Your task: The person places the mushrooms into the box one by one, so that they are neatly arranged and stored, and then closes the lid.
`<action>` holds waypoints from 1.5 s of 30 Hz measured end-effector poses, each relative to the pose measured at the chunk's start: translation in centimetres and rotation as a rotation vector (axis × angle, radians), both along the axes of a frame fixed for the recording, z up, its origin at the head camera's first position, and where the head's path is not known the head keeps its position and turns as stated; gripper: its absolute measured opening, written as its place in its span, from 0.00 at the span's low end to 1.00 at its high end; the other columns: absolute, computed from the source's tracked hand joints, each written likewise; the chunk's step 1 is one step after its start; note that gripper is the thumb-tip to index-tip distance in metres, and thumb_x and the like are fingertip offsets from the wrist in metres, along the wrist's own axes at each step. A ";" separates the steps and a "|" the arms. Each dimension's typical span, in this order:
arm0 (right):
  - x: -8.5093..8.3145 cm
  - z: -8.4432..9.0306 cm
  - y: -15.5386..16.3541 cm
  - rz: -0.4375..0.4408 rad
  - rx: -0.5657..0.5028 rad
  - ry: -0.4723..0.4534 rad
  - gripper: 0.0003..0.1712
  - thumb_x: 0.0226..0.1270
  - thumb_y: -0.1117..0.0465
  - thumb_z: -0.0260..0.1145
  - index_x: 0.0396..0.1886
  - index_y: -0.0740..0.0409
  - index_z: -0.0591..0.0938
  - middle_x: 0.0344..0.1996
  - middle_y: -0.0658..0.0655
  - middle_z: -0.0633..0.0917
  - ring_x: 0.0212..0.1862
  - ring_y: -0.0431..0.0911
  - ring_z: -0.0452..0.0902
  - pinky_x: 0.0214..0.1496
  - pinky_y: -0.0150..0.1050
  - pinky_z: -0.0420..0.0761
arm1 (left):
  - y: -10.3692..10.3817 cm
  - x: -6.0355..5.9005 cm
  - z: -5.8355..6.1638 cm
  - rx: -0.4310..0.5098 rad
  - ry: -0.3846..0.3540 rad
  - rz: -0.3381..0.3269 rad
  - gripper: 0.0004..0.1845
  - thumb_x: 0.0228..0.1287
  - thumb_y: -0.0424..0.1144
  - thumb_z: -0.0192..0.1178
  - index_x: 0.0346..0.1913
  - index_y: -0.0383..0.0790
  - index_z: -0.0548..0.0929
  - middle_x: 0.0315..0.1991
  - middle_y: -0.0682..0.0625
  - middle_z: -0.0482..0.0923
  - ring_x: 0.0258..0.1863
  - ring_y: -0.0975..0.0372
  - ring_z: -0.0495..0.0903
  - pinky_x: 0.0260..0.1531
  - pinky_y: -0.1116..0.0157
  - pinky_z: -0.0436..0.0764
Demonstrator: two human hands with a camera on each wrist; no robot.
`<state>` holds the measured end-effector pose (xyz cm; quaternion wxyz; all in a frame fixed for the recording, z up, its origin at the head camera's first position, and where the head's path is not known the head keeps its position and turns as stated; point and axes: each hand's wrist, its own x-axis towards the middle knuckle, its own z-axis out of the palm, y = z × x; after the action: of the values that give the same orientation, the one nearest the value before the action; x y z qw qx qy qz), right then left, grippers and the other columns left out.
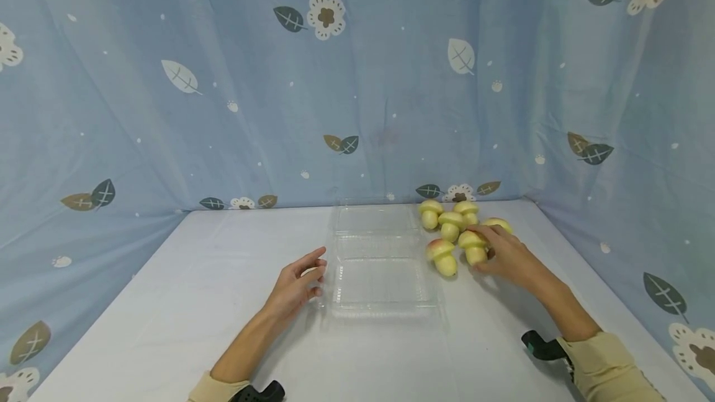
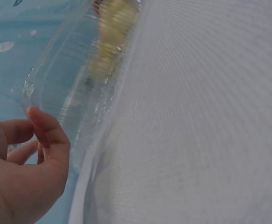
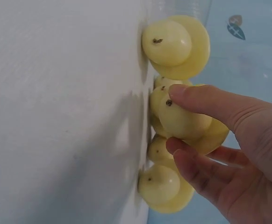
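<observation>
On the white table stands a clear plastic clamshell box (image 1: 380,281), its lid folded back towards the curtain. Beside the box's left edge is my left hand (image 1: 295,287), fingers loosely bent; its fingertips come right up to the clear rim (image 2: 29,88), and I cannot tell whether they touch. My right hand (image 1: 508,256) pinches a pale yellow mushroom-shaped piece (image 3: 185,119) between thumb and fingers, at the right of the box. Around it sit several more such pieces, one with a reddish cap (image 1: 441,256) close to the box's right side.
Among the other yellow pieces, one stands at the back left of the group (image 1: 430,214) and another partly behind my right hand (image 1: 497,224). A blue curtain (image 1: 380,79) with leaf and flower prints hangs along the back and sides of the white table (image 1: 223,265).
</observation>
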<state>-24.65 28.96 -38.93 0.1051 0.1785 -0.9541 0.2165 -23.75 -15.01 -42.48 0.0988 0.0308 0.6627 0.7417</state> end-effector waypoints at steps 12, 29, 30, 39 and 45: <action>-0.2 0.8 -0.5 0.055 -0.031 0.012 0.44 0.55 0.61 0.76 0.70 0.59 0.67 0.59 0.68 0.72 0.41 0.49 0.79 0.37 0.34 0.82 | -0.2 0.0 -0.1 0.016 -0.001 0.008 0.30 0.66 0.27 0.53 0.71 0.43 0.68 0.53 0.49 0.69 0.39 0.62 0.70 0.28 0.71 0.74; -0.3 2.0 -1.5 0.065 -0.006 0.030 0.45 0.55 0.56 0.77 0.70 0.56 0.67 0.58 0.68 0.74 0.37 0.46 0.81 0.46 0.53 0.78 | -0.2 0.1 -0.1 0.025 -0.002 0.001 0.30 0.67 0.27 0.53 0.72 0.43 0.67 0.53 0.48 0.68 0.39 0.63 0.70 0.27 0.71 0.74; -0.3 2.1 -1.6 0.066 -0.011 0.026 0.45 0.55 0.56 0.77 0.70 0.56 0.67 0.58 0.68 0.74 0.38 0.47 0.81 0.46 0.53 0.78 | -0.2 0.1 -0.1 0.026 -0.001 0.000 0.30 0.67 0.27 0.53 0.72 0.43 0.67 0.53 0.48 0.68 0.39 0.63 0.70 0.27 0.71 0.74; -0.3 2.6 -2.6 0.084 -0.035 0.033 0.45 0.53 0.60 0.78 0.70 0.57 0.67 0.58 0.68 0.74 0.37 0.48 0.82 0.50 0.56 0.78 | -0.2 0.0 -0.1 0.023 -0.010 -0.004 0.30 0.68 0.27 0.54 0.72 0.44 0.67 0.53 0.48 0.69 0.38 0.62 0.70 0.28 0.71 0.74; -0.6 3.1 -3.4 0.134 -0.067 0.031 0.45 0.53 0.62 0.77 0.70 0.59 0.67 0.62 0.68 0.72 0.38 0.49 0.82 0.36 0.33 0.83 | -0.3 0.1 -0.1 0.015 -0.005 -0.004 0.30 0.68 0.28 0.54 0.72 0.44 0.67 0.54 0.48 0.69 0.39 0.62 0.70 0.28 0.70 0.74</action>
<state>-25.21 25.53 -35.81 0.1109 0.2417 -0.9305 0.2520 -23.61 -15.28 -42.53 0.1019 0.0310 0.6567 0.7466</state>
